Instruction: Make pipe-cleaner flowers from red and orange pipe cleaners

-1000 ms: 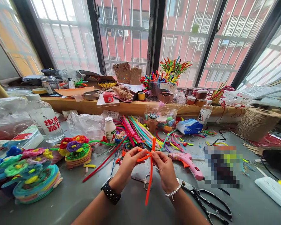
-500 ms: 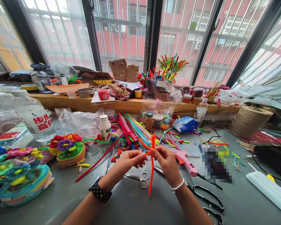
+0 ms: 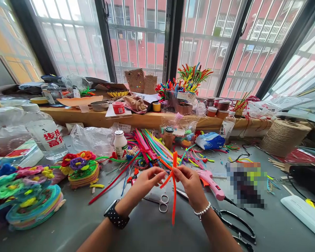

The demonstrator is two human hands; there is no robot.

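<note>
Held above the grey table [image 3: 152, 231], orange pipe cleaners [image 3: 174, 189]: crossed, apparently twisted together; left hand [image 3: 147, 180] and right hand [image 3: 191, 182] fingers pinched on the crossing; small scissors [image 3: 160, 202] beneath.

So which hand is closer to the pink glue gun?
Right. The right hand is just beside the pink glue gun, on its left. The left hand is farther away, on the other side of the orange pipe cleaner that both hands pinch.
</note>
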